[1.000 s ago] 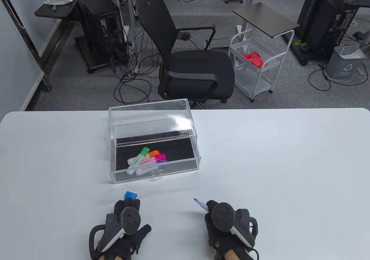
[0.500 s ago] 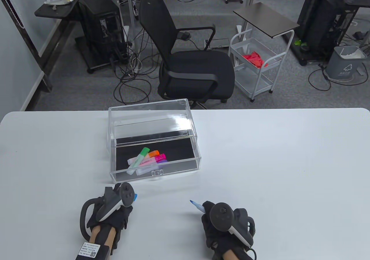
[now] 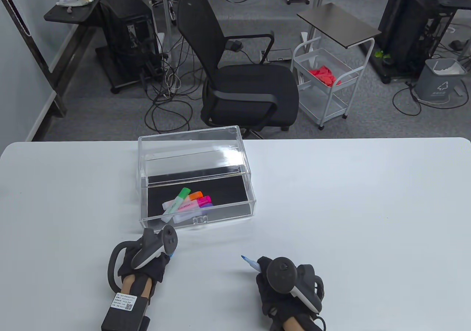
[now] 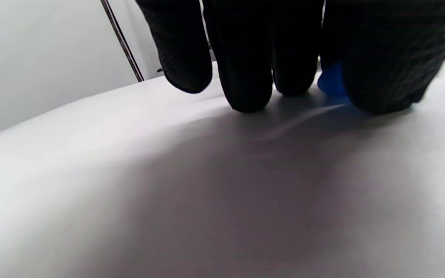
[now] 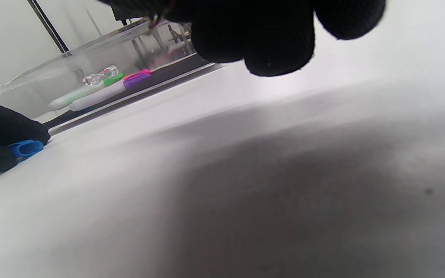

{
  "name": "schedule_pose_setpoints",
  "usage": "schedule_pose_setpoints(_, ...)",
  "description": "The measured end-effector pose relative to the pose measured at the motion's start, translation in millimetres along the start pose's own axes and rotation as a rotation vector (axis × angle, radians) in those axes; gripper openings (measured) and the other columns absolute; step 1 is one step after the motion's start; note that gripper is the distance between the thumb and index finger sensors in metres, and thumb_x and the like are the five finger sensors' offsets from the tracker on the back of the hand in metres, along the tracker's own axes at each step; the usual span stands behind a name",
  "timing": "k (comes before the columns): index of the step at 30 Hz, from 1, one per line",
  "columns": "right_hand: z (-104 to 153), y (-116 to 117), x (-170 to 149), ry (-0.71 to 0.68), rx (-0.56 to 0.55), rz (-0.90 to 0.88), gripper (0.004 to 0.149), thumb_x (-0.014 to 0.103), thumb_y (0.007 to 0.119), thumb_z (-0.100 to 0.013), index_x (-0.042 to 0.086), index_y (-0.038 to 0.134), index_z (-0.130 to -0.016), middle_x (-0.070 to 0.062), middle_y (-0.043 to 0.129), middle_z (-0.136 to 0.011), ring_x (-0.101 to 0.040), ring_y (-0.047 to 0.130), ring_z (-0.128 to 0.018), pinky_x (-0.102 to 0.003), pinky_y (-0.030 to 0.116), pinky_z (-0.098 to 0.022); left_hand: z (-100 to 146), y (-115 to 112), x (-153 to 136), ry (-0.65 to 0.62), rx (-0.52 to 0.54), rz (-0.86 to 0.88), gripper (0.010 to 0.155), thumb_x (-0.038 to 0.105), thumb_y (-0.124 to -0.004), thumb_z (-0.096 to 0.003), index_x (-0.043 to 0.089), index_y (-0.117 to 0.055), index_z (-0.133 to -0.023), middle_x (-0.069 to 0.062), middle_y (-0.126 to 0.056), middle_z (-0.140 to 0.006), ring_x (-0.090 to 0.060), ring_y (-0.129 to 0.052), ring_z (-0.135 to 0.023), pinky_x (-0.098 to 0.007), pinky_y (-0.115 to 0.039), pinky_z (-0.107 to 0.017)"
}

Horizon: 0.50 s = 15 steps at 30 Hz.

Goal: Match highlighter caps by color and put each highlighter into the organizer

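My left hand [image 3: 156, 263] is down on the table just in front of the organizer. It pinches a small blue cap [image 3: 172, 253] between thumb and fingers; the cap [image 4: 332, 83] peeks out beside the thumb in the left wrist view. From the right wrist view the cap [image 5: 25, 148] lies between two gloved fingers. My right hand [image 3: 274, 277] grips an uncapped blue highlighter [image 3: 250, 263], tip pointing up-left toward the cap. The clear organizer [image 3: 235, 213] holds several capped highlighters [image 3: 186, 204] on its black floor: green, orange, pink, purple.
The organizer's clear lid part [image 3: 191, 150] rises behind the open tray. White table [image 3: 349, 206] stretches to the right and left of the hands. A black office chair [image 3: 243, 88] and a white cart [image 3: 325, 84] stand beyond the far edge.
The blue cap lay free ahead of my left fingertips; the left hand moved forward over it, turned and now pinches it. The right hand shifted slightly left with the highlighter.
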State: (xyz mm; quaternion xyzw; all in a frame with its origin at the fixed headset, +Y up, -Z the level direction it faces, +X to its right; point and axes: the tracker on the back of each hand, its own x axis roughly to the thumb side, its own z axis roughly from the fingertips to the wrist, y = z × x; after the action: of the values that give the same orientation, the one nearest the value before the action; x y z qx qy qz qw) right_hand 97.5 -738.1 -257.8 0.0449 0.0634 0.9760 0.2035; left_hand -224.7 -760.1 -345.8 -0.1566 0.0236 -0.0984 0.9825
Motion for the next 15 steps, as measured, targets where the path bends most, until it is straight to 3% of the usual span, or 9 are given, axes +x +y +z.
schedule_pose_setpoints(9, -1, 1, 0, 0.008, -0.002, -0.004, 0.051, 0.034, 0.073, -0.045, 0.024, 0.06, -0.092, -0.011, 0.078, -0.085, -0.035, 0.085, -0.072, -0.061, 0.063, -0.059, 10, -7, 11, -0.119, 0.057, -0.091, 0.059, 0.053, -0.073, -0.0432, 0.034, -0.065, -0.099, 0.008, -0.075, -0.099, -0.013, -0.098, -0.083, -0.037, -0.085, -0.066)
schedule_pose_setpoints(15, -2, 0, -3, 0.039, -0.02, -0.06, 0.05, 0.034, 0.075, -0.044, 0.031, 0.064, -0.093, -0.011, 0.074, -0.087, -0.034, 0.088, -0.067, -0.06, 0.07, -0.053, 33, 3, 17, -0.242, 0.048, 0.134, 0.063, 0.053, -0.074, -0.0424, 0.028, -0.065, -0.099, 0.003, -0.077, -0.097, -0.013, -0.099, -0.078, -0.035, -0.089, -0.063)
